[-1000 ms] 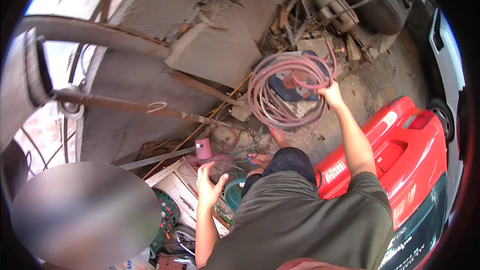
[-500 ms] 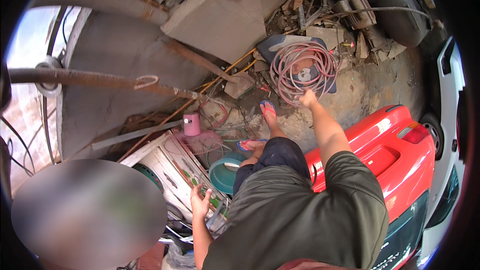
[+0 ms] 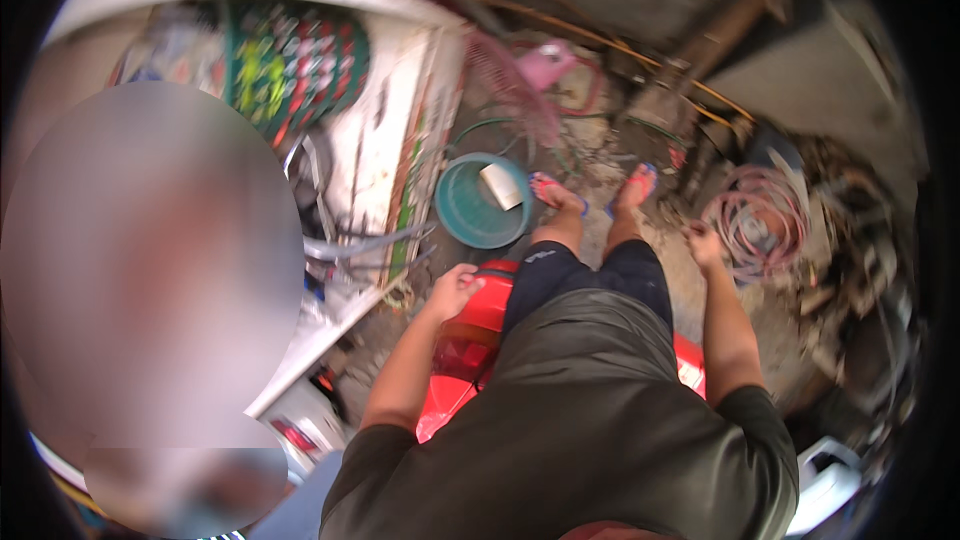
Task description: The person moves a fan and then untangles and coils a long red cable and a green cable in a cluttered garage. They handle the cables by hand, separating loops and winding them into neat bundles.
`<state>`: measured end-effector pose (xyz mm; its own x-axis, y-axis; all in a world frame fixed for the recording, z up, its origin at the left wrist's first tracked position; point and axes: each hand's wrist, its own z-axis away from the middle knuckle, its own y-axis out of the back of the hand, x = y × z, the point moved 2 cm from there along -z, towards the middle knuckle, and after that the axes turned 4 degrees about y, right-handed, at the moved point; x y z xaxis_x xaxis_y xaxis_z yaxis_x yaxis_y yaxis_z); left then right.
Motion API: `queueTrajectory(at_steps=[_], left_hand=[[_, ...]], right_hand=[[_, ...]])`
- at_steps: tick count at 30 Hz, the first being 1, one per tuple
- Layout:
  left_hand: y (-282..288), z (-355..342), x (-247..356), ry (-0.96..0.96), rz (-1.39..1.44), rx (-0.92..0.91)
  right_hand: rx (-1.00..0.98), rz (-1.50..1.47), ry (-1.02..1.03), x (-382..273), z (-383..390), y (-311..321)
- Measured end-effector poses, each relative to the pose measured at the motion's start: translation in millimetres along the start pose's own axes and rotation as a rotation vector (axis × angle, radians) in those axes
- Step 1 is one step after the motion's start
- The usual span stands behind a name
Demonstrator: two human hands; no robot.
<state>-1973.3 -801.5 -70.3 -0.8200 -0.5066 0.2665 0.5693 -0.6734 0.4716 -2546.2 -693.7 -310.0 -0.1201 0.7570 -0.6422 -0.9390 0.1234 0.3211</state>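
My left hand [image 3: 457, 290] hangs in front of the red car [image 3: 492, 300], its fingers loosely bent and apart. Nothing shows in it. On the other side of my legs, my right hand [image 3: 704, 244] has half-curled fingers smeared by motion. It appears beside the near left rim of the coiled pink hose [image 3: 752, 225], which lies on the ground; whether hand and hose touch, I cannot tell. A teal tub [image 3: 466, 228] stands ahead of my left hand, holding a pale block-shaped piece [image 3: 500, 186].
A white wooden frame [image 3: 388, 110] with a green basket [image 3: 345, 65] occupies the left. Beyond the tub sits a pink fan [image 3: 545, 65]. Rubble [image 3: 830, 270] and yellow poles [image 3: 640, 55] lie at the right and back. A blurred patch hides the far left.
My view has swung left, so the hose now lies farther right and the red car shows behind my legs. My left hand's spread fingers have bent. My right arm is drawn closer in.
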Motion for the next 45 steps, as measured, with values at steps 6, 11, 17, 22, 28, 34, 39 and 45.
queueTrajectory(at_steps=[6, 11, 17, 22, 28, 34, 39, 45], left_hand=[[30.2, -32.2, -110.4, 0.088, 0.147, 0.178], [48.3, -108.7, -185.4, 0.204, 0.351, 0.311], [72.5, -279.6, -222.3, 0.188, 0.306, 0.346], [77.8, -457.4, -232.0, 0.362, 1.659, 0.195], [83.3, -525.6, -204.3, 0.28, 2.67, 0.609], [72.6, -382.1, -121.3, -0.077, 2.602, 0.531], [31.6, -141.3, 5.4, 0.211, 2.648, -0.003], [76.7, -37.2, 2.2, 0.143, 2.353, 0.031]], right_hand=[[-0.088, 0.059, -0.143, -58.7, -3.1, 5.1], [-0.214, 0.29, -0.059, -86.2, -12.7, -37.0], [-0.506, 0.355, -0.035, -185.5, 60.7, -151.3], [-0.524, 0.414, -0.089, -210.5, 100.6, -164.4], [-0.326, 0.545, -0.26, -191.5, 113.5, -119.4], [-0.451, 0.992, 0.206, -247.7, 102.0, -204.4], [-0.507, 0.804, 0.866, -384.4, 137.7, -369.8], [-1.052, 0.832, 0.783, -399.3, 179.7, -346.9]])
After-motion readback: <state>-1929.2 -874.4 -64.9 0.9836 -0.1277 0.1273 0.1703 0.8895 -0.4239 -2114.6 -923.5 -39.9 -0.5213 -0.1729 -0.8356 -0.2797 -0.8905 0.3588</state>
